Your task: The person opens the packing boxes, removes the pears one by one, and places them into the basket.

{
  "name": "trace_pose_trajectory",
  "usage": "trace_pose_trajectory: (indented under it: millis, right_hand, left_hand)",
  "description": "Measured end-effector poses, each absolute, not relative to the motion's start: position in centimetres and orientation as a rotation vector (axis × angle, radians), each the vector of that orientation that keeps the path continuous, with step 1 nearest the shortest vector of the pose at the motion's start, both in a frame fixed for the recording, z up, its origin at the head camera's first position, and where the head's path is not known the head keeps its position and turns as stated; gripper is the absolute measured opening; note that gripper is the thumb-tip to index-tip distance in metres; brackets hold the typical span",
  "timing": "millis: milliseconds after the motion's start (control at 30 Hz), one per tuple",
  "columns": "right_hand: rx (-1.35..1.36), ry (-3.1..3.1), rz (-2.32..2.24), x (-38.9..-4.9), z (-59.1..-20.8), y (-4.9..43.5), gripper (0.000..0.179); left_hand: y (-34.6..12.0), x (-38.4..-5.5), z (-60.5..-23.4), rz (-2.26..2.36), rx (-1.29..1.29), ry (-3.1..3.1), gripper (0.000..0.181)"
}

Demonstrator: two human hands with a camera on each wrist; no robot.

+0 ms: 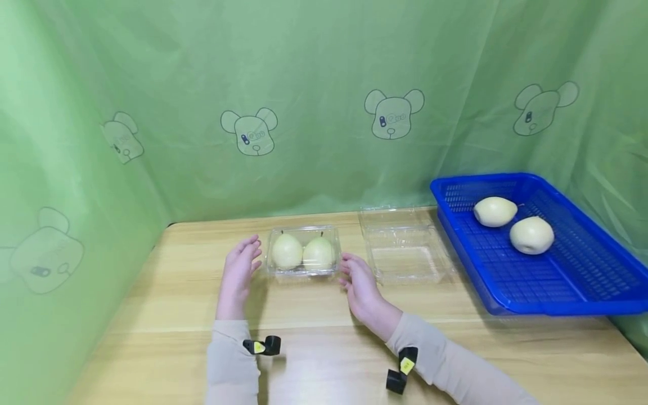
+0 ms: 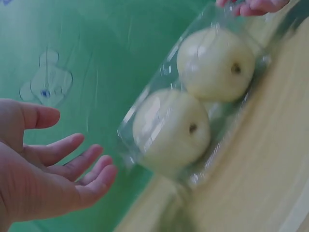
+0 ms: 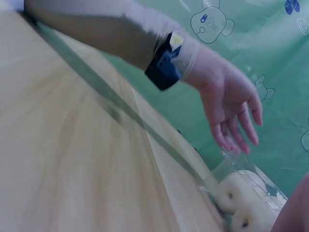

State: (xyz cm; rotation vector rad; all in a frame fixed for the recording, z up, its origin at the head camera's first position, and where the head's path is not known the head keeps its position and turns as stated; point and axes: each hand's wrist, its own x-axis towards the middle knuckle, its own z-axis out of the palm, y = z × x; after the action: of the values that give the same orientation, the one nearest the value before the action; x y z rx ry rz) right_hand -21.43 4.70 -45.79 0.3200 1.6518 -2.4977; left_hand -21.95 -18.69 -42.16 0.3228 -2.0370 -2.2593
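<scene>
A transparent plastic clamshell box (image 1: 302,273) sits on the table with its lid down over two pale pears, a left pear (image 1: 287,252) and a right pear (image 1: 318,253). To the box's left is my left hand (image 1: 241,275), fingers relaxed and spread, a small gap from its side; the left wrist view shows this palm (image 2: 43,179) holding nothing. My right hand (image 1: 363,289) is at the box's right side, loosely bent fingertips right at the wall. Only part of that hand (image 3: 294,210) enters the right wrist view, at the lower right edge.
A second transparent clamshell box (image 1: 405,256) with its lid raised stands right of my right hand. Beyond it, a blue plastic basket (image 1: 506,304) holds two more pears (image 1: 531,235). Green printed curtain (image 1: 314,169) hangs behind and along the sides of the wooden table (image 1: 314,360).
</scene>
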Motion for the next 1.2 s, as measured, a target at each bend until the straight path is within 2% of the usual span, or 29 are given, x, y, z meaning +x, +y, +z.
trace_pose_trajectory:
  millis: [267, 533, 700, 900, 1067, 1200]
  right_hand:
    - [0.057, 1.925, -2.427, -22.3, -44.7, 5.3, 0.05]
    - [-0.151, 2.294, -2.132, -24.1, -42.4, 5.5, 0.064]
    - [-0.154, 2.438, -1.929, -25.3, -41.8, 5.8, 0.076]
    - [-0.07, 2.423, -1.888, -26.3, -42.1, 5.7, 0.074]
    - [-0.019, 2.446, -1.85, -26.6, -42.6, 4.8, 0.077]
    - [0.008, 2.509, -1.795, -26.6, -43.2, 4.4, 0.079]
  left_hand:
    - [-16.1, -20.6, -40.6, -2.211, 0.22, -1.977, 0.04]
    - [-14.1, -19.6, -41.0, -2.428, 0.149, -1.8, 0.033]
    - [-13.0, -19.4, -42.1, -2.541, 0.125, -1.752, 0.031]
    - [-12.3, -19.7, -43.7, -2.613, -0.016, -1.925, 0.032]
    - [-12.6, -20.0, -45.2, -2.76, -0.236, -2.131, 0.033]
    - [-12.5, -20.2, -46.3, -2.888, -0.28, -2.191, 0.034]
